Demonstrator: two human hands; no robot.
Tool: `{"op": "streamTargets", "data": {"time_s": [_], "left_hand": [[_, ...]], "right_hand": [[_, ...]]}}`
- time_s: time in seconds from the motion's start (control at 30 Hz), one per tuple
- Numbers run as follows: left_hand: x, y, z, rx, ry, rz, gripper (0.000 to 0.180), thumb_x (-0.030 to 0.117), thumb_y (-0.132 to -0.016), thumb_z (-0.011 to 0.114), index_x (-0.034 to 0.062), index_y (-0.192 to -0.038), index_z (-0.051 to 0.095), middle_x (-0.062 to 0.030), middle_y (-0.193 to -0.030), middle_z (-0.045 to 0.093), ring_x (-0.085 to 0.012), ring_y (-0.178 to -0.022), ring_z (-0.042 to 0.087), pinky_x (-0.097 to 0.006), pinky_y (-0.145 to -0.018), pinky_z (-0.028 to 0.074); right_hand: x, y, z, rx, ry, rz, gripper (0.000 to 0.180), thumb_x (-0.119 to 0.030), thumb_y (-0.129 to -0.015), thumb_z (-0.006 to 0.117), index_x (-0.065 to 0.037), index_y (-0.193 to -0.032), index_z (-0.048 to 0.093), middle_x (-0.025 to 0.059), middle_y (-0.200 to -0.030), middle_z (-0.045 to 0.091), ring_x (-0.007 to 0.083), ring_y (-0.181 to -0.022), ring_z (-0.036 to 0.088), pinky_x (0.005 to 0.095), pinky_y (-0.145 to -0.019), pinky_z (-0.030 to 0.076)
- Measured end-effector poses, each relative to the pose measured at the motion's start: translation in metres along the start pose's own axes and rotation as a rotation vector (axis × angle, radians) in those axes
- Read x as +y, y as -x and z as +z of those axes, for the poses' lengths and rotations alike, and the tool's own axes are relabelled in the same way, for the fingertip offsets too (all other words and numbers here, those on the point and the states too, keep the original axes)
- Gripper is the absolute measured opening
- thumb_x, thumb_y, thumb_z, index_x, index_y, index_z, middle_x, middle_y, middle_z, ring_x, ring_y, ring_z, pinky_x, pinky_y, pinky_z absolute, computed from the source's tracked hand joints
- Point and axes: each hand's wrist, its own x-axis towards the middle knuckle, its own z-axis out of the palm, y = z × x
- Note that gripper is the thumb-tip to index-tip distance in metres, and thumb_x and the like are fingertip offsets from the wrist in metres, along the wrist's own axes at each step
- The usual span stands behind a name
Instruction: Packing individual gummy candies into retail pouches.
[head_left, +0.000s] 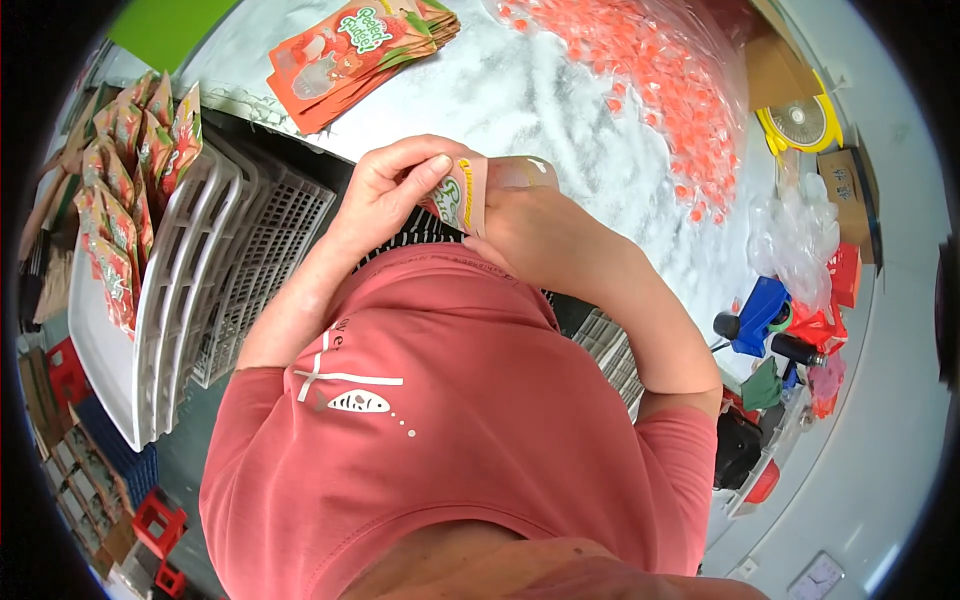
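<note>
Pouch (462, 195) pinched in left hand (385, 190) grip; right hand (530, 235) grip clamps its edge.

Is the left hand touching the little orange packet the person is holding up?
Touching. The head view shows the left hand with its thumb and fingers pinched on the edge of the small orange printed pouch, no gap between them. The right hand grips its other side.

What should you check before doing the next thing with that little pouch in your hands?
1. Pouch held by both hands: ok; left hand pinches its edge, right hand grips the other side.
2. Pouch mouth open: cannot tell, fingers hide it.
3. Orange candies within view on the table: ok.
4. Flat pouch stack lying on the table: ok.
5. Pouches standing in the white crate: ok.
</note>
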Motion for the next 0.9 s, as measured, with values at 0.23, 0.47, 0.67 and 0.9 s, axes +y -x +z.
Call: {"op": "streamTargets", "data": {"time_s": [0.23,0.47,0.67,0.9], "left_hand": [[-0.007,0.006,-0.016,0.039,0.127,-0.187,0.024,0.013,-0.101,0.056,-0.0035,-0.114,0.067,-0.0074,-0.105,0.069,-0.0134,-0.090,0.065,-0.028,-0.080,0.054],[0.000,0.004,0.002,-0.025,0.028,-0.048,0.025,0.018,-0.102,0.056,0.0024,-0.117,0.068,-0.0034,-0.103,0.070,-0.0076,-0.084,0.063,-0.020,-0.062,0.052],[-0.011,0.009,-0.011,0.033,0.110,-0.130,0.024,0.019,-0.101,0.058,0.0029,-0.115,0.069,-0.0023,-0.101,0.070,-0.0075,-0.084,0.063,-0.021,-0.062,0.052],[-0.012,0.008,-0.008,0.021,0.082,-0.127,0.024,0.018,-0.101,0.058,0.0015,-0.114,0.069,-0.0023,-0.098,0.070,-0.0070,-0.085,0.063,-0.022,-0.067,0.052]], "right_hand": [[-0.009,0.011,-0.013,0.295,-0.069,0.015,0.023,-0.020,-0.087,0.063,0.001,-0.095,0.061,0.0168,-0.094,0.066,0.0368,-0.086,0.064,0.0439,-0.078,0.052],[-0.001,-0.004,0.006,0.176,0.057,-0.006,0.029,-0.018,-0.081,0.071,-0.002,-0.102,0.060,0.0151,-0.105,0.063,0.0344,-0.100,0.061,0.0433,-0.083,0.051],[-0.005,0.014,0.004,0.291,-0.010,0.023,0.032,-0.024,-0.084,0.068,-0.003,-0.107,0.062,0.0149,-0.106,0.062,0.0335,-0.101,0.061,0.0428,-0.083,0.052],[0.000,0.012,0.009,0.196,-0.084,0.083,0.027,-0.020,-0.080,0.074,-0.010,-0.103,0.067,0.0102,-0.112,0.062,0.0319,-0.106,0.060,0.0398,-0.080,0.053]]}}
